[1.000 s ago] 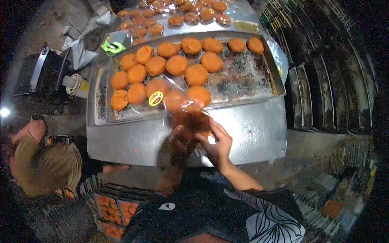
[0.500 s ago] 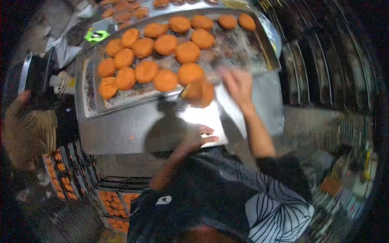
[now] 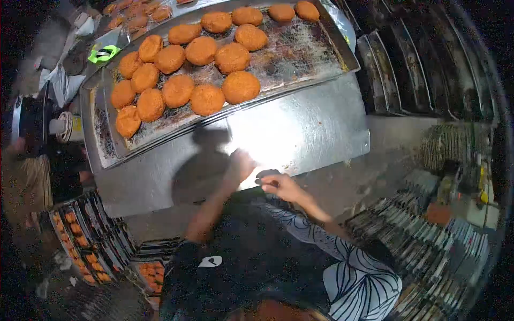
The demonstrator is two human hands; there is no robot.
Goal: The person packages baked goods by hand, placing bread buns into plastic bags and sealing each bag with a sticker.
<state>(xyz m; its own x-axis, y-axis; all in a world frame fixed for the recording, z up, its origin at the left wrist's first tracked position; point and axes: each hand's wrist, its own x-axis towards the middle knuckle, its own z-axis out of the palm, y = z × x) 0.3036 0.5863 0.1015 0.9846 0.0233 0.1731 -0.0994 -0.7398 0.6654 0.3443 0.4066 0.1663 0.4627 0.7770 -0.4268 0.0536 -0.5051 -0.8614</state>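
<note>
My left hand (image 3: 241, 165) is over the bright part of the metal counter, close to my body, its blurred fingers drawn together. Beside it, on the right, my right hand (image 3: 282, 187) has its fingers curled in a pinch. A small dark shape (image 3: 266, 174) shows at the right fingertips; I cannot tell what it is. Beyond both hands lies a worn baking tray (image 3: 300, 56) bearing several round orange-brown buns (image 3: 208, 100). The nearest buns sit along the tray's front edge.
Dark trays (image 3: 409, 64) stand on edge at the right. More flat trays (image 3: 423, 230) are stacked at lower right, and bun-filled trays (image 3: 80, 241) at lower left. A person (image 3: 32, 176) is at the left. Bagged buns (image 3: 136, 16) and a bright green item (image 3: 104, 53) lie behind the tray.
My right hand has come down from the tray's front edge to beside my left hand. The bun and dark object at that edge are gone from there, as is the white sheet near my left hand.
</note>
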